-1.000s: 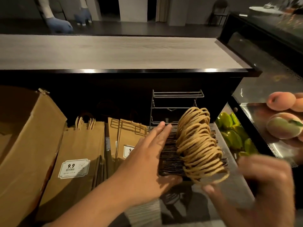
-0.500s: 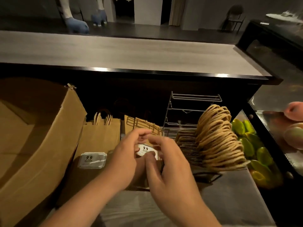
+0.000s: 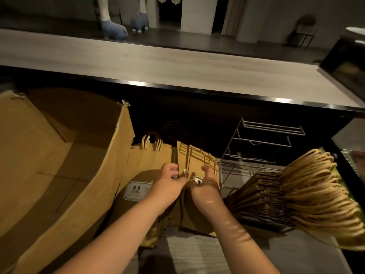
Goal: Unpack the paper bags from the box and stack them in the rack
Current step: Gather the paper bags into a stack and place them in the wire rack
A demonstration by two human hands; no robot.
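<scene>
A large open cardboard box (image 3: 59, 175) fills the left. Right of it stand upright brown paper bags: one with a 9.9 label (image 3: 146, 165) and a second bundle (image 3: 197, 157). My left hand (image 3: 167, 186) and my right hand (image 3: 205, 190) meet at the gap between them, fingers curled round the upper edges of the second bundle. To the right stands the wire rack (image 3: 262, 139). A thick stack of paper bags (image 3: 260, 200) lies on its lowest tier, and their twine handles (image 3: 320, 196) fan out toward me.
A pale wooden counter (image 3: 177, 64) with a black edge runs across above the bags. A grey worktop (image 3: 197, 254) lies under my forearms. A dark display case (image 3: 347, 64) sits at the far right. The rack's upper tiers hold nothing.
My hands left the bag stack in the rack and moved left to the upright bags, where they now grip the second bundle. The view has swung left, bringing the box into sight.
</scene>
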